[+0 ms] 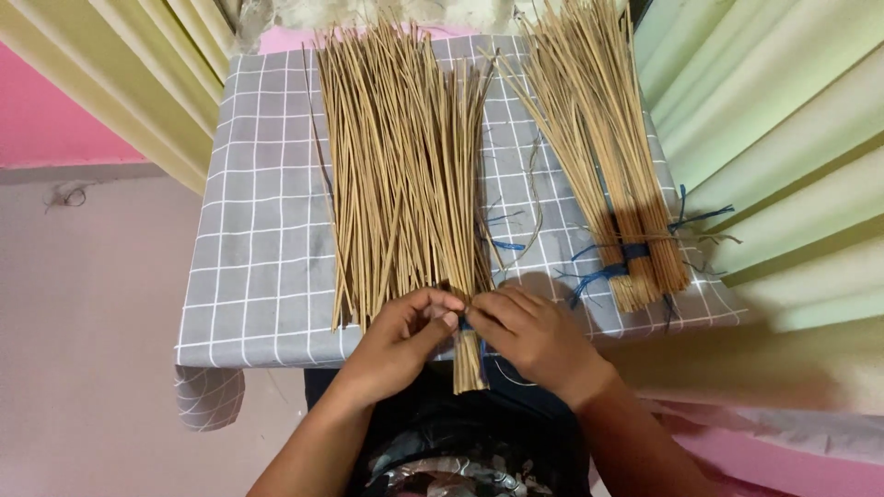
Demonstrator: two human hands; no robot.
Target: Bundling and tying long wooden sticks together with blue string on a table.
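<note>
The left hand (pixel 398 339) and right hand (pixel 534 333) pinch blue string (pixel 480 354) around a small stick bundle (pixel 468 276) at the table's (pixel 258 276) near edge, its tie seemingly unfinished, while loose sticks (pixel 391 175) remain unbound and one tied bundle (pixel 603 156) lies finished near the right edge.

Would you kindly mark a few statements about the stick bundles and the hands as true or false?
1. Both hands, left hand and right hand, meet at the near end of the loose sticks. True.
2. The tied bundle lies left of the loose sticks. False: it lies to their right.
3. The tied bundle is bound with red cord. False: the blue cord wraps it.
4. The sticks lie on a grey checked cloth. True.
</note>
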